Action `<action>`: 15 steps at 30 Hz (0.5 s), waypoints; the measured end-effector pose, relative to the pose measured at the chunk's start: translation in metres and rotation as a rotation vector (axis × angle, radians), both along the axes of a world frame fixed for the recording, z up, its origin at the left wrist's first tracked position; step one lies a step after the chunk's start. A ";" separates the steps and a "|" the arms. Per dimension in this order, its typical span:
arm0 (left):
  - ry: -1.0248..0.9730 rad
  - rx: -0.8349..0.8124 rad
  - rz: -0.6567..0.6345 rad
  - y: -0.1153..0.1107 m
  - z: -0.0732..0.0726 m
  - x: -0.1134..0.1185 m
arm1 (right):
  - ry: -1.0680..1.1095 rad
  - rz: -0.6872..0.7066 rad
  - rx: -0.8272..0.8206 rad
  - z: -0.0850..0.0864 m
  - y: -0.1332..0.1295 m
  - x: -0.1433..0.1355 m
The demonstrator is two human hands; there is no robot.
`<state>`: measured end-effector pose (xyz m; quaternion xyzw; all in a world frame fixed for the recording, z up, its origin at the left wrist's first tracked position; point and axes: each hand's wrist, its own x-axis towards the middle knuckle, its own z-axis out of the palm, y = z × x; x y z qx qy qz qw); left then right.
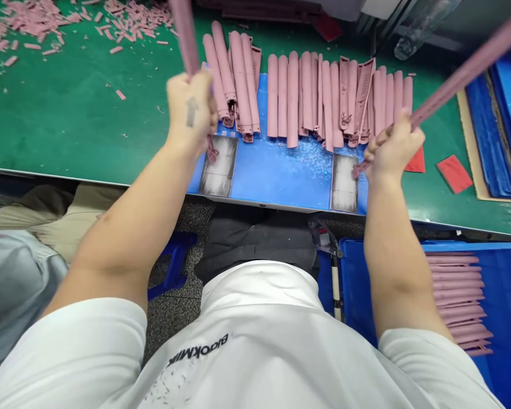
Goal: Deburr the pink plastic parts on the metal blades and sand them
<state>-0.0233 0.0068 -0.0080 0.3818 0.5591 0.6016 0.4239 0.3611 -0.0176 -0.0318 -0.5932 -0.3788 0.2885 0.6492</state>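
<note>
You work at a green table (89, 130); a blue bin (509, 295) sits below its edge on your right, with pink parts (455, 284) stacked inside; a blue mat (281, 179) lies on the table, with 2 groups of long pink pieces (293, 96) at its far side; you hold 2 more up, a left strip (185, 34) and a right strip (464, 76), both tilted and blurred; your left hand (191, 111) clenches its strip near the lower end, and your right hand (396, 147) likewise; small pink scraps (34, 20) lie far left; the step in hand looks like handling 1 strip per hand above the mat; the next move probably calls for a firm, matched grip, clear of the row.
</note>
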 end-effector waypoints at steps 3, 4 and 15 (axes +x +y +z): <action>-0.036 0.405 0.013 -0.053 -0.002 -0.002 | -0.081 0.051 0.340 -0.001 -0.045 -0.007; -0.030 0.482 -0.013 -0.073 -0.004 -0.004 | -0.105 0.111 0.389 0.000 -0.066 -0.010; 0.106 0.376 -0.022 -0.042 -0.018 -0.002 | -0.159 0.089 0.315 0.004 -0.043 -0.017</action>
